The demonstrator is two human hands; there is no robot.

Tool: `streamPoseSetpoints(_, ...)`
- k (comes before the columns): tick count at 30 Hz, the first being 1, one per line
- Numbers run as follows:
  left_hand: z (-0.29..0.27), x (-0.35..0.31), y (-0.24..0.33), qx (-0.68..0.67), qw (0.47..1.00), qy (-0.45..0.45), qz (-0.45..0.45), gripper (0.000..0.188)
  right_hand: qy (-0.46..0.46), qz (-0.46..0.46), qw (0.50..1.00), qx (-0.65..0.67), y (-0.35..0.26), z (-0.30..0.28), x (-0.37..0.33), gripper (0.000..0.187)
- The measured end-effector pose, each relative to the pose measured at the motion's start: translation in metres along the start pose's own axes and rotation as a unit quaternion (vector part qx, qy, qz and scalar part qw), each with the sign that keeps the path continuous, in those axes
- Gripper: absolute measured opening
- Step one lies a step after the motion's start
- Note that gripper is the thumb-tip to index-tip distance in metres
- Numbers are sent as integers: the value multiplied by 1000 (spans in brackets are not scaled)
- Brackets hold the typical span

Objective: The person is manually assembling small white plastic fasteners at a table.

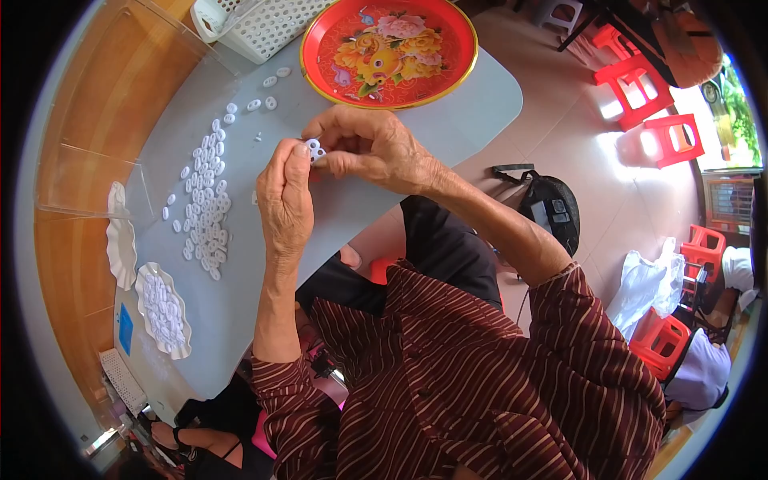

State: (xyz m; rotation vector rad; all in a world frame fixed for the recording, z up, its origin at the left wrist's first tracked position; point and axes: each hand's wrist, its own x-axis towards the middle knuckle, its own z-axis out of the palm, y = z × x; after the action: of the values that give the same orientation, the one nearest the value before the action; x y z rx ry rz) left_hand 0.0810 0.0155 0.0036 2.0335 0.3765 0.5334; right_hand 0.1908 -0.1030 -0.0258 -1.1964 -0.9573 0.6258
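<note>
Over the grey table (264,208), both my hands meet at a small white plastic piece (314,149) with round holes. My left hand (288,188) pinches it between thumb and fingertips. From the other side, the thumb and forefinger of my right hand (376,148) close on it; its far side is hidden by the fingers. Left of my hands lies a loose heap of small white oval pieces (210,220) with holes in them. A few more ovals (270,103) are scattered toward the red tray.
A round red flowered tray (336,24) with a gold rim stands at the far side, beside a white perforated basket (260,44). At left are a wavy white dish (182,340) of small white parts, another wavy dish (120,240) and a clear plastic box (92,172). A co-worker's arm (212,442) shows lower left.
</note>
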Motion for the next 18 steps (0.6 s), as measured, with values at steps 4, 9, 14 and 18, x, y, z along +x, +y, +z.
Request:
streamPoseSetpoints(4, -6, 0, -1, -4, 1000, -12, -11, 29, 11, 0, 999, -31, -8, 4, 0, 32)
streamPoseSetpoints(9, -3, 1, -2, -12, 1000, -28, -3, 31, 26, -10, 993, -112, -14, 2, -2, 34)
streamPoseSetpoints(14, -3, -1, -6, -21, 999, -31, 0, 33, 38, -24, 991, -124, -12, 6, -2, 32)
streamPoseSetpoints(18, -4, -1, -7, -29, 999, -36, 2, 34, 23, -13, 994, -102, -10, 5, -2, 27)
